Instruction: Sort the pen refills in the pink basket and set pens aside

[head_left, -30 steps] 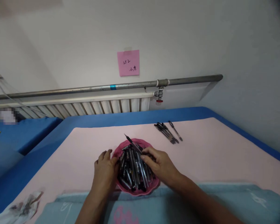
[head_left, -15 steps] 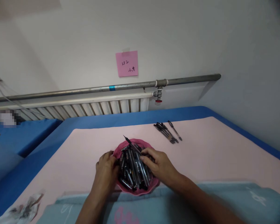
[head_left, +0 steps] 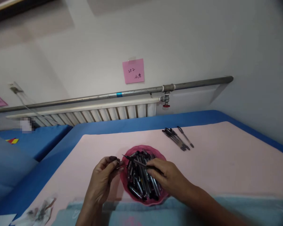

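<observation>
A pink scalloped basket (head_left: 164, 154) full of dark and clear pens (head_left: 143, 183) stands on the pink sheet (head_left: 217, 157). My right hand (head_left: 167, 174) is closed around a pen (head_left: 139, 163) above the basket; its bare, thin tip points left toward my left hand (head_left: 103, 175). The left fingers are pinched together at the basket's left rim. Something small and dark shows at those fingertips, too indistinct to name. Behind the basket, to the right, several capped pens (head_left: 175, 139) lie side by side, with one pen (head_left: 185, 137) slightly apart.
A blue surface (head_left: 139, 124) borders the sheet. Blue-green cloth (head_left: 198, 208) lies along the near edge. Crumpled clear plastic (head_left: 41, 213) is at lower left. Against the wall run a radiator (head_left: 113, 113) and a metal pipe (head_left: 141, 92) with a red-handled valve (head_left: 166, 106).
My left hand has come off the basket's left side and lifted, its fingers now pinched near the pen tip. The right hand's pen has tilted flatter, tip toward the left hand. The view has shifted.
</observation>
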Tool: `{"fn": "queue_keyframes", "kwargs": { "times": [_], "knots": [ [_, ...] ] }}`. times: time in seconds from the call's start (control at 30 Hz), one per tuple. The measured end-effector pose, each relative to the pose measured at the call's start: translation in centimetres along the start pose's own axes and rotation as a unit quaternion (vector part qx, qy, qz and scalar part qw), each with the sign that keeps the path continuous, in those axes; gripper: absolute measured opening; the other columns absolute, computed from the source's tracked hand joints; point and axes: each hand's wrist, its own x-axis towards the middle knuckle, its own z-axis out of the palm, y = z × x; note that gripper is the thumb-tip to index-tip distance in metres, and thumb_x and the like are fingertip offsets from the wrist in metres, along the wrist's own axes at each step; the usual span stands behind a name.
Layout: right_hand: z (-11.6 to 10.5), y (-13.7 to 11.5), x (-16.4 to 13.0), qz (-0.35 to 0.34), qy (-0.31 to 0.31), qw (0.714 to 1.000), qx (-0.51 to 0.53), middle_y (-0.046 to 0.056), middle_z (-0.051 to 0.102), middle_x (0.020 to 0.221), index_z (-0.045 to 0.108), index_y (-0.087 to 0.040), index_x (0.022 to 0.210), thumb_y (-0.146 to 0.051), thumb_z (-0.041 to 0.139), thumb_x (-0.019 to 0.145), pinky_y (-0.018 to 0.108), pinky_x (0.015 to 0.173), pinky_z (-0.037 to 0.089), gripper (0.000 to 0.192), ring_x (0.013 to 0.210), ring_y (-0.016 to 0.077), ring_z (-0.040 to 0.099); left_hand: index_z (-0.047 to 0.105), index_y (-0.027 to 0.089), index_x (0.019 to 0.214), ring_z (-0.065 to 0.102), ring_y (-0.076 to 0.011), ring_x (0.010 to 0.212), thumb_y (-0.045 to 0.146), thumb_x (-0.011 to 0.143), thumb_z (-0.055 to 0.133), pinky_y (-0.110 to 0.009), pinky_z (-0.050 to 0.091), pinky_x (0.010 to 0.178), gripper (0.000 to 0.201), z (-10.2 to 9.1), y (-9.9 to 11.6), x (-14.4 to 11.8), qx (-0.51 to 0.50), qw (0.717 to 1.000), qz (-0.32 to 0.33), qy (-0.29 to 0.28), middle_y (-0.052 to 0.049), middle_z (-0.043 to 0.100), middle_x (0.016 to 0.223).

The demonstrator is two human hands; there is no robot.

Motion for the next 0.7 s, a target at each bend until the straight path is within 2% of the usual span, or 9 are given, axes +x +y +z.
{"fn": "queue_keyframes", "kwargs": {
  "times": [0.2,0.37,0.7],
  "knots": [
    [-0.04,0.26,-0.06,-0.031,-0.006,0.998,-0.058,0.004,0.064,0.083,0.064,-0.021,0.092,-0.020,0.047,0.086,0.030,0.070,0.048,0.017,0.079,0.0177,0.060,0.071,0.012,0.073,0.064,-0.0119,0.063,0.020,0.048,0.084,-0.024,0.056,0.064,0.029,-0.14,0.18,0.11,-0.037,0.999,-0.016,0.014,-0.003,0.070,0.071],
    [0.03,0.59,-0.13,-0.035,-0.005,0.996,-0.082,0.004,0.064,0.084,0.063,-0.021,0.093,-0.021,0.047,0.087,0.030,0.068,0.047,0.018,0.078,0.0178,0.059,0.072,0.012,0.072,0.065,-0.0128,0.065,0.020,0.047,0.084,-0.024,0.056,0.066,0.029,-0.15,0.11,0.15,-0.037,0.999,-0.029,0.007,-0.004,0.071,0.074],
    [-0.02,0.45,-0.20,-0.053,-0.010,0.991,-0.121,0.003,0.062,0.081,0.063,-0.022,0.090,-0.020,0.046,0.087,0.028,0.064,0.046,0.017,0.076,0.0173,0.058,0.070,0.015,0.070,0.061,-0.0110,0.064,0.025,0.054,0.080,-0.024,0.051,0.066,0.022,-0.36,-0.24,0.08,0.021,0.999,0.002,-0.046,0.000,0.066,0.071]
  ]
}}
